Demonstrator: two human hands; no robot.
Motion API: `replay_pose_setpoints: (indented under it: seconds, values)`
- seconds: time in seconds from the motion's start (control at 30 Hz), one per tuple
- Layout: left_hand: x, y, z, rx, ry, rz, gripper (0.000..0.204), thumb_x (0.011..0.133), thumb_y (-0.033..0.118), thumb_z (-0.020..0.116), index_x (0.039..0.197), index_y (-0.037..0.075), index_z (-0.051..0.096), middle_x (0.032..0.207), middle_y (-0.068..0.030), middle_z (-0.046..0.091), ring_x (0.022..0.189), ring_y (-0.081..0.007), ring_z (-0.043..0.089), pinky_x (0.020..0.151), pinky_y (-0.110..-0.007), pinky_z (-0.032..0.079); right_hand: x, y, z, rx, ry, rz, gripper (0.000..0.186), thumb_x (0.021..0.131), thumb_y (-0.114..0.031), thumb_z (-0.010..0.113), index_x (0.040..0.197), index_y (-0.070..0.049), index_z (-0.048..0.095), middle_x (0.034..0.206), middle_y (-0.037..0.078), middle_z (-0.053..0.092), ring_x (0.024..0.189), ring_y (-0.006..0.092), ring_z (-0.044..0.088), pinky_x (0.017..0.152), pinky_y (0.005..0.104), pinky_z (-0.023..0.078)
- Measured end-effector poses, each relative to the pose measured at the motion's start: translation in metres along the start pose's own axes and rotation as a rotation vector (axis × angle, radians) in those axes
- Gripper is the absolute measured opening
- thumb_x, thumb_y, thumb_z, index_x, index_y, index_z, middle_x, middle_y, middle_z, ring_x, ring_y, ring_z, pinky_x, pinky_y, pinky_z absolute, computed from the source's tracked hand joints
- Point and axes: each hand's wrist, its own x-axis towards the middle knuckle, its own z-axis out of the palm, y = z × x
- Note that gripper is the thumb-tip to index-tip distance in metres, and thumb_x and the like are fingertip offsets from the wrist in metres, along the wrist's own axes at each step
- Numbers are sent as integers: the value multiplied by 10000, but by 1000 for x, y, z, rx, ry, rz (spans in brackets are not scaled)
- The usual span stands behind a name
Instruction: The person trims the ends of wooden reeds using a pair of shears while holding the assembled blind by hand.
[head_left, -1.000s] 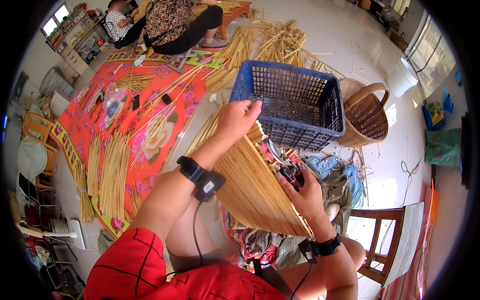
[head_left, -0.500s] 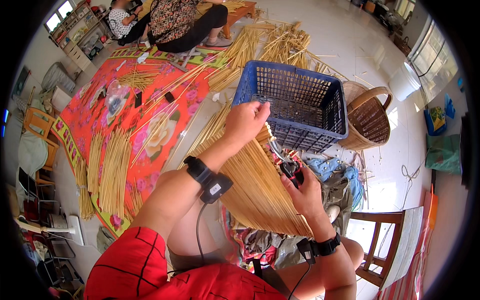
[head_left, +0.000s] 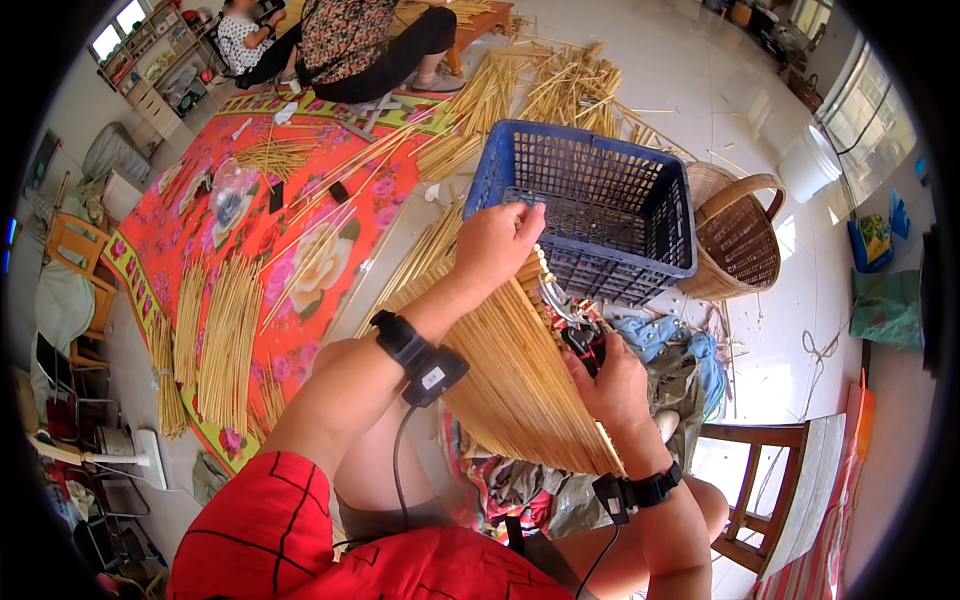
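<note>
– Looking across the floor, what to mention first?
– Mention a red flowered sheet [head_left: 150,240], spread at the left under bundles of thin yellow sticks [head_left: 228,345].
– And next in size?
– Note a blue plastic crate [head_left: 615,268], just beyond the hands, with a wicker basket [head_left: 735,250] close by on its right.
– Then?
– See a tight row of sticks [head_left: 490,370], slanting between both forearms above crumpled cloths [head_left: 555,495].
– And with the hands?
– With the left hand [head_left: 495,240], curling fingers closed at the row's far end; impossible to tell whether gripping a stick. With the right hand [head_left: 615,385], grasping black-and-red shears [head_left: 592,350] beside the row's right edge, blades pointing toward the far end.
</note>
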Motion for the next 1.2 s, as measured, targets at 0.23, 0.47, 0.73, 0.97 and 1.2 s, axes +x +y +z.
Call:
replay_pose_setpoints:
  seconds: [0.23,0.47,0.73,0.97,1.2]
  values:
    - [1,1,0,5,-39,-11,473,973,451,564,761,51,698,621,-162,637,620,-376,644,573,-460,490,-4,2,0,-19,84,-41,448,846,-370,776,863,19,555,691,223,648,639,428,657,579,486,519]
    - [4,-11,3,10,-22,2,493,974,475,559,764,45,679,631,-170,633,637,-384,645,583,-466,486,-9,5,-4,-12,61,-32,431,843,-349,784,866,20,563,694,228,650,634,402,670,577,467,524]
    - [6,-18,-5,18,-97,7,524,976,502,555,771,35,676,640,-179,634,647,-388,646,588,-460,483,-14,9,-12,226,12,113,524,815,-397,806,987,42,576,861,190,677,786,354,680,703,441,535]
    - [4,-10,-4,-2,-69,-9,524,976,500,554,763,38,674,644,-182,639,643,-392,644,591,-462,489,-13,-10,-6,153,-73,116,544,826,-422,795,1012,33,561,835,179,651,770,366,648,695,454,514]
    - [1,-3,-1,25,-34,-12,523,975,496,550,738,44,668,652,-180,647,651,-393,650,596,-471,494,-6,-10,-3,196,-81,163,587,844,-478,763,1024,36,542,794,178,655,750,387,654,687,469,517]
